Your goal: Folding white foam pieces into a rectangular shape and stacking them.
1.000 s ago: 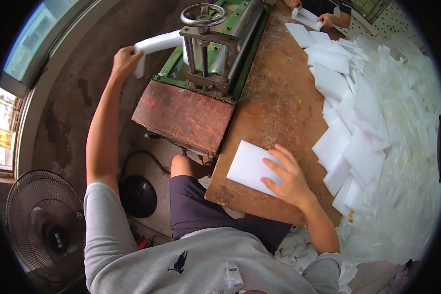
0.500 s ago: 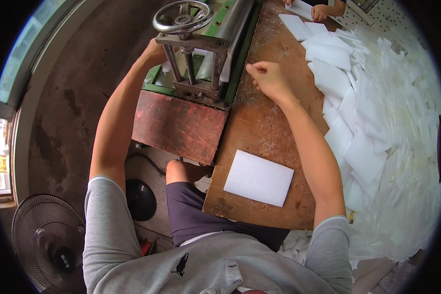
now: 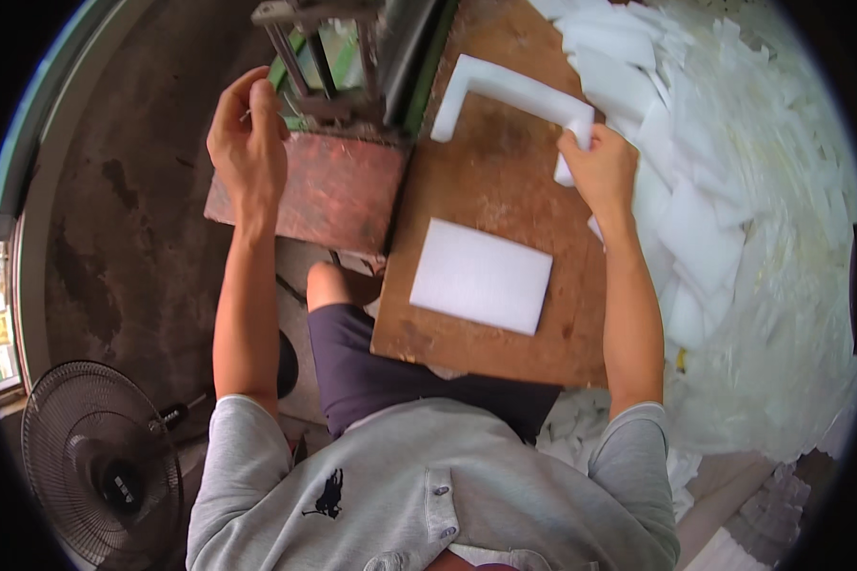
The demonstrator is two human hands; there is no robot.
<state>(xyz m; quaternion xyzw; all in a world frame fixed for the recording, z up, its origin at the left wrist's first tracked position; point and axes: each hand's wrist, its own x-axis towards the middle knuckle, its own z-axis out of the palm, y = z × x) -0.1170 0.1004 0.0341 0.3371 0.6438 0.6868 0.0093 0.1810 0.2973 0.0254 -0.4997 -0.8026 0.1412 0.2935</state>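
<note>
**Bent strip out of the press, flat sheet waiting**

On the far left a black floor fan [image 3: 100, 466] stands on the concrete floor, well apart from our work. Our left hand [image 3: 248, 143] has come off the side of the green press [image 3: 352, 57], where it was half a second ago, and now hovers above the near left corner of the rusty red plate [image 3: 319, 190] in front of the machine. Its fingers are curled loosely inward; we cannot tell whether anything small sits between them.

In the middle, the flat white foam sheet [image 3: 481, 276] lies where it lay half a second ago, on the brown wooden worktop [image 3: 490, 181], touched by neither hand.

Further right is the real change: our right hand [image 3: 600, 171], which was up at the press a moment ago, has drawn back and is now closed around one end of a white foam strip [image 3: 509, 90] bent into a squared bracket shape. The strip reaches from the hand toward the press, over the worktop. We judge that one piece has just been formed and pulled clear.

On the far right, a heap of white foam pieces [image 3: 733, 219] spreads along the worktop's edge, just beside the right hand.
</note>
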